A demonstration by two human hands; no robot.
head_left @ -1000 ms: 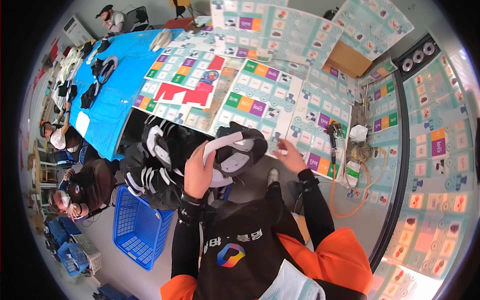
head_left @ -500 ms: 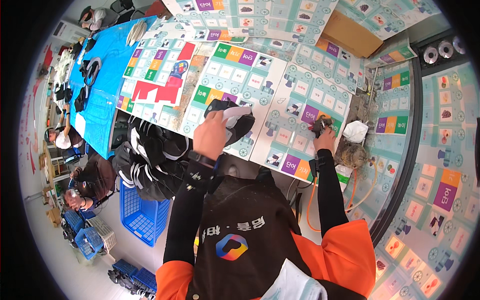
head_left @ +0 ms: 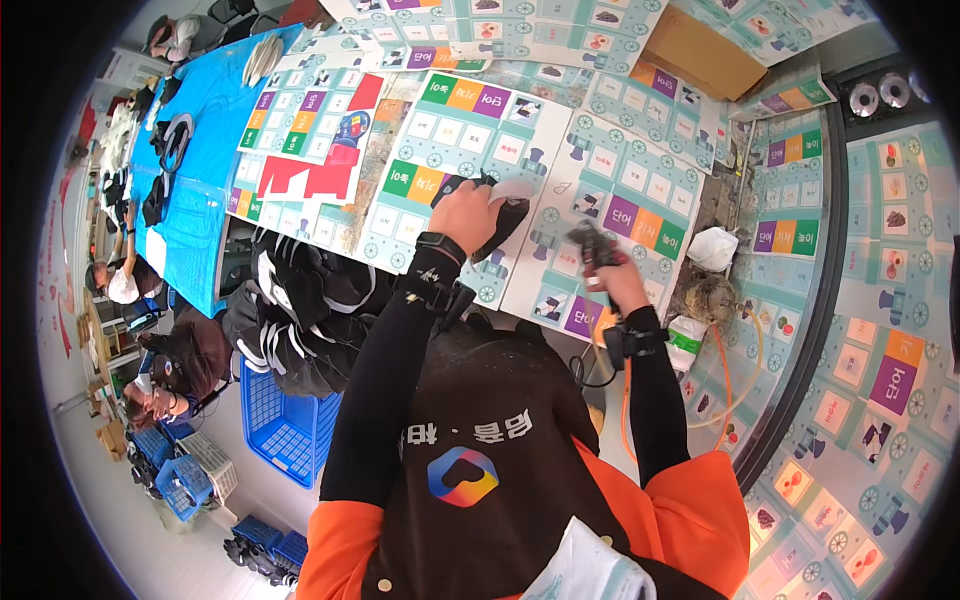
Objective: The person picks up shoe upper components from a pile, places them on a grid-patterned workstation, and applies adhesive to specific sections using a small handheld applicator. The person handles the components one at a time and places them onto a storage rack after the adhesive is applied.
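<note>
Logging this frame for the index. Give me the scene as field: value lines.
Left grip: closed on a dark item with a pale strip
Right grip: closed around a dark tool with red parts; blurred, exact kind unclear
Work surface: printed sheets in white, teal, purple, orange, green
Left of wearer: heap of black-and-white items; blue basket
Further left: blue-covered table; co-worker

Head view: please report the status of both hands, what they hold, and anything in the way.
Left hand gripping black piece. Right hand gripping dark tool, blurred. Both over printed sheets; no obstruction evident.
</note>
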